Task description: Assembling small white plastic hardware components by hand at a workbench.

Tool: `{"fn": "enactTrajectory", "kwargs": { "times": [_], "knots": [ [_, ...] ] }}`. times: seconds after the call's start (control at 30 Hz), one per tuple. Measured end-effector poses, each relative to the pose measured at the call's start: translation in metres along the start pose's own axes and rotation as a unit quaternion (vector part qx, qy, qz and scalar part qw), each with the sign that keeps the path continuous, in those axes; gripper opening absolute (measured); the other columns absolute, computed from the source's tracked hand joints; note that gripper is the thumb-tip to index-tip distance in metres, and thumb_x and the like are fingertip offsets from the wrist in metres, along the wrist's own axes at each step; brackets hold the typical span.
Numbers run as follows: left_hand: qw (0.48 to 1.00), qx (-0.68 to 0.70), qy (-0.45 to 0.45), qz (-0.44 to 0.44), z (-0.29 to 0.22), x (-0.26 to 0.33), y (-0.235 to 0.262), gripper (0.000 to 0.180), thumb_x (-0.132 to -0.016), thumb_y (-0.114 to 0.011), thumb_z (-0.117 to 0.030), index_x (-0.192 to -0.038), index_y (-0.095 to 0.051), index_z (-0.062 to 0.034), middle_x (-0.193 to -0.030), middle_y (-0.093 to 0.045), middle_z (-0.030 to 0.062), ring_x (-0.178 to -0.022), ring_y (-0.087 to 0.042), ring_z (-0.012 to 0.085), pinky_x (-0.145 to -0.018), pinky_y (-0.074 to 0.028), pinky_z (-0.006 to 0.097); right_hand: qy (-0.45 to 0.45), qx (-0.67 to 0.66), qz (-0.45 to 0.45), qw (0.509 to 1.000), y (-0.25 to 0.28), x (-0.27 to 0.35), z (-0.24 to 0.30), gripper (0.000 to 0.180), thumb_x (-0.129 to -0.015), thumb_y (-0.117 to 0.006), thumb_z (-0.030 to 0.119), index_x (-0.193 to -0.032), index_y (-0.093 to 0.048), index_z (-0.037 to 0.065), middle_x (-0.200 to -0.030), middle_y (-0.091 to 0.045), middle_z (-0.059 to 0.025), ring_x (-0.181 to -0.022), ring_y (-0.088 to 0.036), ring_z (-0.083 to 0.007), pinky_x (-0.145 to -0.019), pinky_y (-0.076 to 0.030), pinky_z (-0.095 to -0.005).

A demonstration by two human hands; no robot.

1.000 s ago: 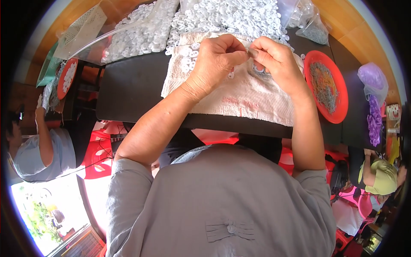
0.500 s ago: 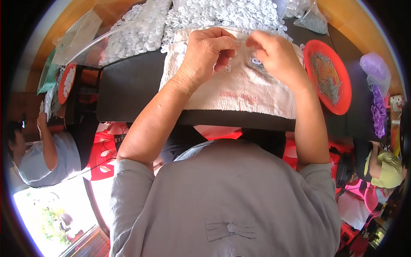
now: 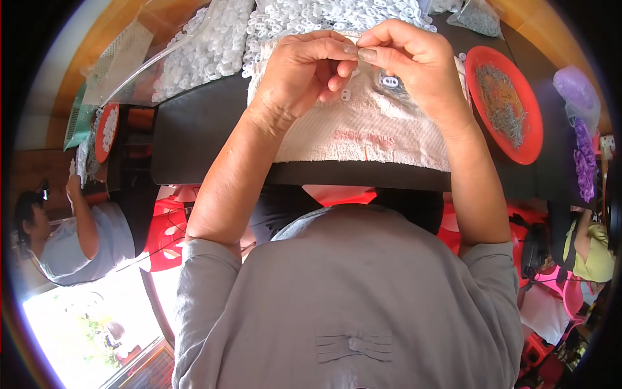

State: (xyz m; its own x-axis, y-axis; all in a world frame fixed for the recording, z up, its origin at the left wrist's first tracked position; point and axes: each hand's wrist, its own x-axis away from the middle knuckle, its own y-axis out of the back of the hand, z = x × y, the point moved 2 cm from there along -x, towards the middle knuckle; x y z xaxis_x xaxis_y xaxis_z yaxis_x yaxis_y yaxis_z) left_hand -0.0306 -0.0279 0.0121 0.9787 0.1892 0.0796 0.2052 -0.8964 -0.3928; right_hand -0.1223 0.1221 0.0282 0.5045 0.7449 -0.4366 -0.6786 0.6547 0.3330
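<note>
A dark rectangular work table (image 3: 207,129) carries a white terry towel (image 3: 363,129) at its near edge, with a heap of small white plastic ring parts (image 3: 311,13) along the far edge. The left hand (image 3: 301,68) and right hand (image 3: 414,61) meet above the towel, fingertips pinched together on a tiny part too small to identify. A loose white ring (image 3: 390,82) lies on the towel under the right hand. A round red plastic tray of thin metal pieces (image 3: 504,104) sits toward the right edge.
</note>
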Motion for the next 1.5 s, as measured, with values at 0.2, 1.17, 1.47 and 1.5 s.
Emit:
{"fn": "enactTrajectory", "kwargs": {
  "times": [0.2, 1.17, 1.47, 1.5],
  "knots": [
    [0.927, -0.344, -0.115, -0.094, -0.001, -0.002, 0.004, 0.022, -0.081, -0.070, -0.021, -0.082, -0.066, 0.0008, -0.067, -0.059, 0.0043, -0.053, -0.054, 0.0142, -0.049, -0.043, 0.026, 0.064, 0.081, -0.056, 0.993, 0.005, 0.001, -0.006, 0.005, -0.086, -0.063, 0.001, -0.091, -0.062, 0.000, -0.078, -0.061, 0.0012, -0.070, -0.053, -0.0050, -0.064, -0.045, -0.0202],
    [0.903, -0.324, -0.268, -0.088, 0.021, -0.005, -0.010, 0.005, -0.084, -0.064, -0.002, -0.087, -0.062, 0.0014, -0.079, -0.065, 0.0052, -0.066, -0.061, 0.0130, -0.058, -0.049, 0.026, -0.226, -0.222, -0.030, 0.948, -0.009, -0.001, -0.025, 0.012, -0.093, -0.054, 0.012, -0.096, -0.059, 0.001, -0.081, -0.063, -0.0048, -0.064, -0.060, -0.0130, -0.055, -0.042, -0.0207],
    [0.991, -0.055, -0.087, -0.081, 0.013, -0.003, -0.007, 0.013, -0.083, -0.067, -0.005, -0.089, -0.060, 0.0046, -0.073, -0.063, 0.0078, -0.056, -0.055, 0.0098, -0.043, -0.041, 0.022, -0.125, -0.179, -0.030, 0.975, -0.014, -0.002, -0.017, 0.008, -0.092, -0.057, 0.009, -0.095, -0.059, 0.002, -0.079, -0.063, -0.0040, -0.067, -0.059, -0.0109, -0.056, -0.042, -0.0209],
    [0.992, -0.056, -0.079, -0.079, 0.014, -0.003, -0.007, 0.013, -0.083, -0.067, -0.005, -0.089, -0.060, 0.0045, -0.072, -0.063, 0.0075, -0.055, -0.055, 0.0098, -0.043, -0.040, 0.022, -0.125, -0.178, -0.029, 0.976, -0.016, -0.001, -0.017, 0.008, -0.092, -0.057, 0.009, -0.095, -0.059, 0.002, -0.079, -0.063, -0.0040, -0.067, -0.059, -0.0109, -0.056, -0.042, -0.0209]
  ]
}}
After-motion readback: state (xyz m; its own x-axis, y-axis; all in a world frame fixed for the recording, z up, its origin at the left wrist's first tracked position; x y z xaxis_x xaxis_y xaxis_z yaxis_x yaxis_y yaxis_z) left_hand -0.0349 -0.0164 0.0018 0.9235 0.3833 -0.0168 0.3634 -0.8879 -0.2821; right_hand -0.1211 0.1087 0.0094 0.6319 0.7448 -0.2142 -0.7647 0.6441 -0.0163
